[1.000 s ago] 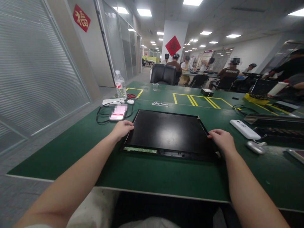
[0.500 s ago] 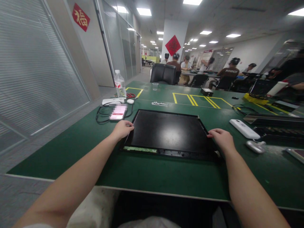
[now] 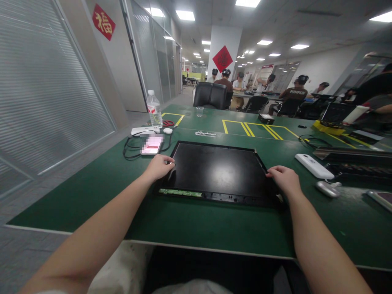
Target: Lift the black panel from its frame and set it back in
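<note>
A black flat display panel (image 3: pixel 214 167) in a thin dark frame lies in front of me on the green table. A strip of green circuit board (image 3: pixel 180 192) runs along the left part of its near edge. My left hand (image 3: pixel 158 167) pinches the panel's left edge between thumb and fingers. At the opposite side, my right hand (image 3: pixel 284 179) is closed on the right edge, its fingertips pressed together there. The underside of the panel is hidden.
Left of the panel are a lit phone (image 3: pixel 152 145), black cables, a white mouse (image 3: pixel 168 131) and a water bottle (image 3: pixel 154 109). Red scissors (image 3: pixel 168 123) lie behind. A white power bank (image 3: pixel 314 166) and a silver case (image 3: pixel 328 189) lie to the right. People sit farther back.
My left fingers have shifted slightly right, over the panel's left edge. My right hand keeps its place on the right edge, and the panel stays put.
</note>
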A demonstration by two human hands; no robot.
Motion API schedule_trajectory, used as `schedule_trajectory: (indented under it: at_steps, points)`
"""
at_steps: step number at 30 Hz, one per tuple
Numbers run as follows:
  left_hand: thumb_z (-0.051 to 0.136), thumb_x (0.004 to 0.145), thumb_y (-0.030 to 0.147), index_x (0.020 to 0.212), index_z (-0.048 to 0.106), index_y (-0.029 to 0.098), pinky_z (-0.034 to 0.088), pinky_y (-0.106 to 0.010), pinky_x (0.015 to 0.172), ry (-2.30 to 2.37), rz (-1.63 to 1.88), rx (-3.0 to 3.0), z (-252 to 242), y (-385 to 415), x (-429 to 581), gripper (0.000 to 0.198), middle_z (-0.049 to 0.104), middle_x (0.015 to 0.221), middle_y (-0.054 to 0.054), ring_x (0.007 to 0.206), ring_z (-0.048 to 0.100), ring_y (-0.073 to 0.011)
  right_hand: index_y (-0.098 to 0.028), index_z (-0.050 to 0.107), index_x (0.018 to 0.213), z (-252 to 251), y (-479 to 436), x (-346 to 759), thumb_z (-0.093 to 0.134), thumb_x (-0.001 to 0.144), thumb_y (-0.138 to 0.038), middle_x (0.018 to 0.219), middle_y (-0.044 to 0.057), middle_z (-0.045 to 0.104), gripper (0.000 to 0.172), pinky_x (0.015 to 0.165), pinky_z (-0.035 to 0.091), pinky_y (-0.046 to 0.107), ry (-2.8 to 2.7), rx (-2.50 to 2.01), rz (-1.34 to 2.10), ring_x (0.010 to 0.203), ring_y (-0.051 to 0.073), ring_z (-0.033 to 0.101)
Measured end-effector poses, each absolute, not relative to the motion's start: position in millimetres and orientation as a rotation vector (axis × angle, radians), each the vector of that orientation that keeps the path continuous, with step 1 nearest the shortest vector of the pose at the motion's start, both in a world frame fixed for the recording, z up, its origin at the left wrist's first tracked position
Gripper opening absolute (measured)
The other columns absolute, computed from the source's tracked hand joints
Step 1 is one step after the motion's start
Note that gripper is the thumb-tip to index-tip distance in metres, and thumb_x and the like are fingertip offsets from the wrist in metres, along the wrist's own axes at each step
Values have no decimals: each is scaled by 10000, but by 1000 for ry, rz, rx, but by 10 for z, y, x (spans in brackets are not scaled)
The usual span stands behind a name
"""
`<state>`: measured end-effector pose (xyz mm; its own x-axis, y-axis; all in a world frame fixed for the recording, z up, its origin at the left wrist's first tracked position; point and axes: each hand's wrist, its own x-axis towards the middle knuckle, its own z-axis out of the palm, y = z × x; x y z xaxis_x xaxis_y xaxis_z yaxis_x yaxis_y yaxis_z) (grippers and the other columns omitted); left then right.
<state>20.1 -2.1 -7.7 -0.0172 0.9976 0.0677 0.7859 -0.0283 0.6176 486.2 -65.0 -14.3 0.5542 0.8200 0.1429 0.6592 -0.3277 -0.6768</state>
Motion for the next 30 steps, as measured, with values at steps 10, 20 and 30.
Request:
schedule_trajectory:
  at_steps: [10,20,30]
  points:
    - [694,750,333,1010,791,155,484,-304,681,1869,708,1924,-58,-12,176,329,685,733,-44,676,636,-219,-235,754,764,-181,-666,4858,571,699,-419,783,70,774,268,693,433,360,-1183,-2085,253,809,270,652]
    - [669,778,351,1079,774,175,514,-317,731,1871,662,1956,-30,0,113,364,752,836,-65,734,690,-240,-230,750,805,-167,-664,4842,563,705,-434,778,67,773,294,693,423,358,-1188,-2087,250,794,265,651]
    - [706,775,385,1128,741,183,522,-343,879,1996,536,2011,-83,40,15,409,734,1237,-153,1065,698,-315,-235,758,845,-228,-644,4920,578,746,-380,840,55,779,251,726,451,337,-1142,-2055,234,850,248,674]
